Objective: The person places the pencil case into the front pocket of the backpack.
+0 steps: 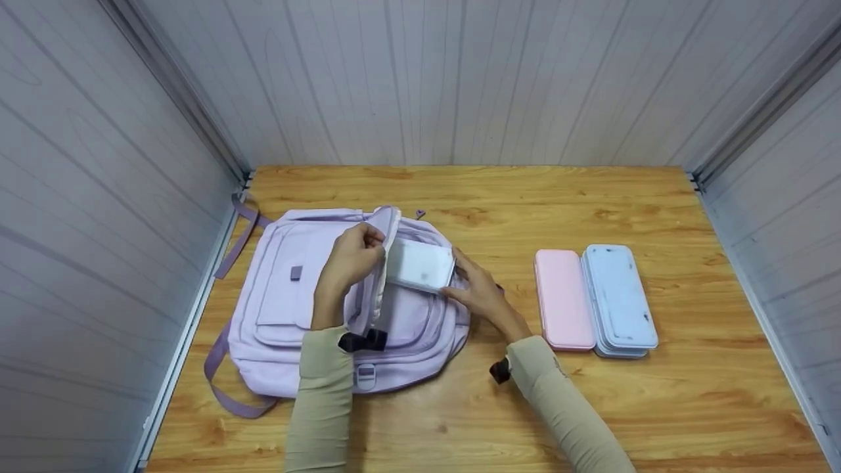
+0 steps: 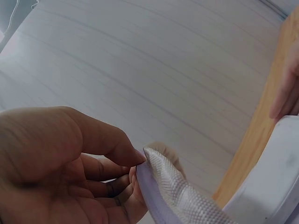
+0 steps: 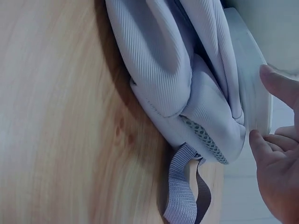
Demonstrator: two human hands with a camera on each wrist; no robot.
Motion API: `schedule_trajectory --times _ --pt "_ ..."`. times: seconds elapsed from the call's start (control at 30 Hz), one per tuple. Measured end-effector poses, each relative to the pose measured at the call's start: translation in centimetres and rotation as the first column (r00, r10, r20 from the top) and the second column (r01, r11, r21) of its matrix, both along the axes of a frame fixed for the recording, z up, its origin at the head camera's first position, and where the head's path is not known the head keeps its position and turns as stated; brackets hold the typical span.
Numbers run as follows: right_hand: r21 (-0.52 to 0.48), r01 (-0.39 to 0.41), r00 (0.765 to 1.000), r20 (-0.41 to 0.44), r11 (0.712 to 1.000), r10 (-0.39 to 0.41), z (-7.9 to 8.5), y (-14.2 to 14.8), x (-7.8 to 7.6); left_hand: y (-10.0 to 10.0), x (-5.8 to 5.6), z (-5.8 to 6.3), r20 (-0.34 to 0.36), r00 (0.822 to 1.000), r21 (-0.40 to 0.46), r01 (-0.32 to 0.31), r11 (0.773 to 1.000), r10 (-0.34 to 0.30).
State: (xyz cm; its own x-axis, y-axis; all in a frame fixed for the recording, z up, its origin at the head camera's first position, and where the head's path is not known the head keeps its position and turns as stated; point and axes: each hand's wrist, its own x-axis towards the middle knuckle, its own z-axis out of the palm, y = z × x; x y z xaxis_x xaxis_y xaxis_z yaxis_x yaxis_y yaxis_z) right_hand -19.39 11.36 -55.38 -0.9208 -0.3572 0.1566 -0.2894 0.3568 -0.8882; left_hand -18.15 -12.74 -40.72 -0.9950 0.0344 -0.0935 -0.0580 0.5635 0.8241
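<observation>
A lilac backpack (image 1: 282, 358) lies on the wooden table with its front pocket opened. My left hand (image 1: 350, 261) pinches the edge of the pocket flap (image 2: 156, 196) between thumb and fingers and holds it up. Partly inside the pocket opening is a flat white pencil case (image 1: 420, 266), its left end hidden behind the flap. My right hand (image 1: 478, 289) grips the case's outer end, thumb at the near corner and fingers at the far one. In the right wrist view, the fingertips (image 3: 266, 74) press on the case's end above the backpack's side.
To the right, a pink pencil case (image 1: 565, 299) lies beside a stack of light-blue pencil cases (image 1: 621, 295). Purple straps (image 1: 220, 374) spread from the backpack's left side. Pale panel walls (image 1: 420, 79) enclose the table (image 1: 473, 407) at the back and both sides.
</observation>
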Motion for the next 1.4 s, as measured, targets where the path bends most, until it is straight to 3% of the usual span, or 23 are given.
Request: schedule_trajectory --times 0.33,0.9,1.23,1.4 --pt "0.024 0.095 0.995 -0.03 0.995 -0.094 0.3 -0.9 0.0 -0.1 0.0 0.1 0.013 1.0 0.014 0.022 1.0 -0.022" --pt "0.028 0.039 0.997 -0.06 0.999 -0.037 0.8 -3.6 -1.1 0.1 -0.3 0.4 -0.018 1.0 -0.041 0.002 0.999 -0.002" --pt "0.097 0.081 0.994 -0.081 0.992 -0.073 0.5 -4.5 -1.2 0.0 -0.1 0.7 0.008 1.0 -0.02 0.024 1.0 -0.024" --pt "0.085 0.108 0.989 -0.108 0.991 -0.099 0.5 -5.0 -1.2 0.0 -0.1 0.7 0.009 1.0 -0.017 0.02 1.0 -0.02"
